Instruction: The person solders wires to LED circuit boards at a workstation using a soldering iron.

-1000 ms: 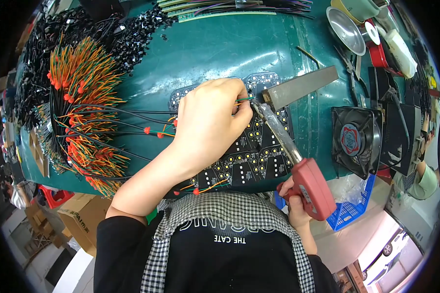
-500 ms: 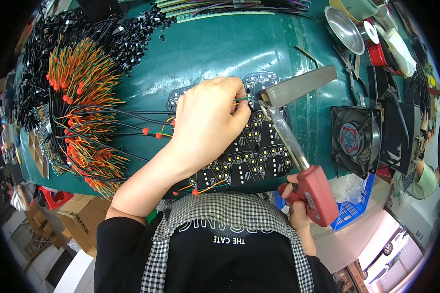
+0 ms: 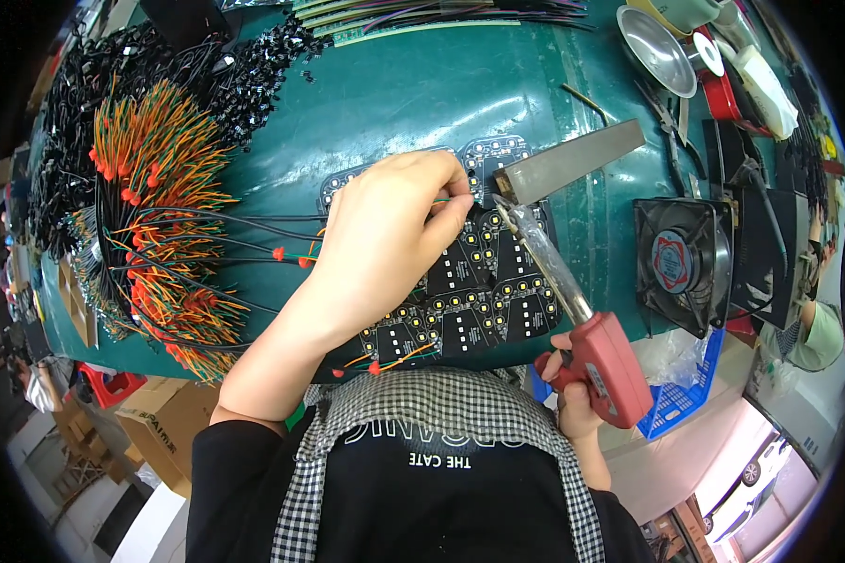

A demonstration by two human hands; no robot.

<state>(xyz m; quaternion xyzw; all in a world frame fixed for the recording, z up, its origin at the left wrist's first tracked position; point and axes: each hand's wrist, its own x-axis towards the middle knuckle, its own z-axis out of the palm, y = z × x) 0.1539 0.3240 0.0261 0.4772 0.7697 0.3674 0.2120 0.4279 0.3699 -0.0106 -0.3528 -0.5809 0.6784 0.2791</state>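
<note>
My left hand is over the black circuit boards, thumb and forefinger pinched on a thin wire; most of it is hidden by the fingers. Closed round the handle of a red soldering gun is my right hand. The gun's long barrel, wrapped in clear film, slants up and left, and its tip is by the end of a grey metal bar. That bar lies across the upper right of the boards, just right of my left fingertips. Small yellowish-white components dot the boards.
Black cables with orange and green wire ends are heaped at the left. A black fan stands at the right, below pliers and a metal bowl. A blue basket is below the table edge. Another person's arm shows far right.
My left hand has drawn slightly left, away from the soldering tip, and the wire ends that stuck out past its fingers are less visible. The soldering gun has barely shifted.
</note>
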